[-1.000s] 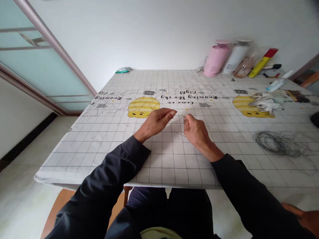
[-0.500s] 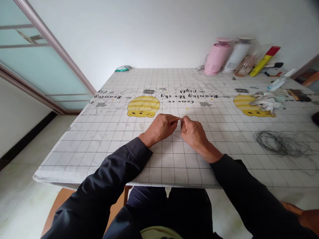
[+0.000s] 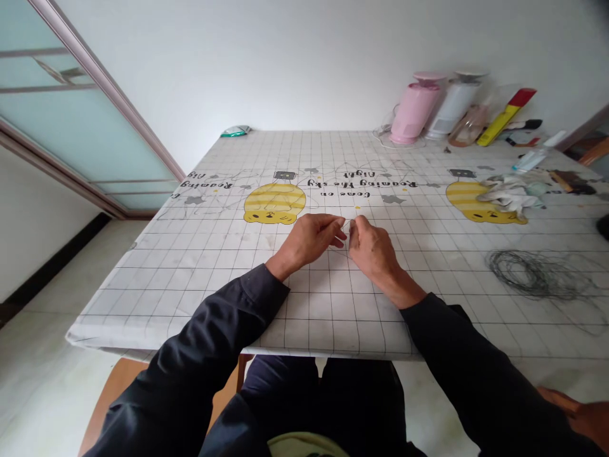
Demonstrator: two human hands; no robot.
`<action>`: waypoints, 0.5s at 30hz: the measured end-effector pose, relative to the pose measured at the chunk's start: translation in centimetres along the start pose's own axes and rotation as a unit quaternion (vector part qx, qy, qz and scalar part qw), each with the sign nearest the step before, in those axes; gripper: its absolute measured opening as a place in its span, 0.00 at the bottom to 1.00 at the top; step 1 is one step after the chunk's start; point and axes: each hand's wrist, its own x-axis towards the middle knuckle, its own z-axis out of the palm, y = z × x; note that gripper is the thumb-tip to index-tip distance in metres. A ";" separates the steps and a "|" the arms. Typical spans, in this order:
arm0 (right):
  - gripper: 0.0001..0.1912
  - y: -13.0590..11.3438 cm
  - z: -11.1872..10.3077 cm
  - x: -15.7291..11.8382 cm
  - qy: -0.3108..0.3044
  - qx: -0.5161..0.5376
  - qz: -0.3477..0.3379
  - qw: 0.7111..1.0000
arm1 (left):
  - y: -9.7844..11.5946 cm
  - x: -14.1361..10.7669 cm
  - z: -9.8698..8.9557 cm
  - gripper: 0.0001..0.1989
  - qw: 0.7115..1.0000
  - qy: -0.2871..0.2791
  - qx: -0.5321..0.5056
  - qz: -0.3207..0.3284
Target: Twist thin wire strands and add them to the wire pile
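Carefully working with both hands just above the counter (image 3: pixel 209 304), near the middle of its front part, and pointing the fingertips toward each other across a narrow gap. Curling the right hand (image 3: pixel 373 251) into a loose fist, seemingly pinching a thin strand (image 3: pixel 347 224) between thumb and first finger. Holding the left hand (image 3: pixel 314 238) more loosely, with the lower fingers slightly apart; not being able to tell whether also gripping the strand there. Seeing this strand only faintly in the gap between the hands, so not being able to follow its full path.

For doing this well, needing a light but exact pinch, because of probably dealing with easy bending and slipping. Seemingly leaning the dark sleeves (image 3: pixel 259 295) on the counter, likely giving good steadiness to the wrists. Probably working best by moving only the fingertips, by pulling evenly, and by not releasing on one side before gripping surely on the other. Risking, when hurrying, a kink or a lost end. Also minding the wire coil (image 3: pixel 516 273), lying loosely toward the right, well apart from the hands; better leaving it flat, for avoiding tangles.
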 end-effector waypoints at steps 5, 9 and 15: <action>0.12 1.0 -0.6 0.4 0.065 0.016 0.032 0.997 | 1.1 -0.5 -1.3 0.33 0.993 0.016 -0.099 -0.056; 0.10 1.5 -0.8 0.7 0.103 0.032 0.046 0.993 | 0.6 -0.7 -0.8 0.32 0.982 -0.061 -0.143 -0.106; 0.10 1.3 -0.9 0.6 0.112 0.075 0.051 0.990 | -0.3 -0.4 0.3 0.15 0.964 -0.029 -0.251 -0.080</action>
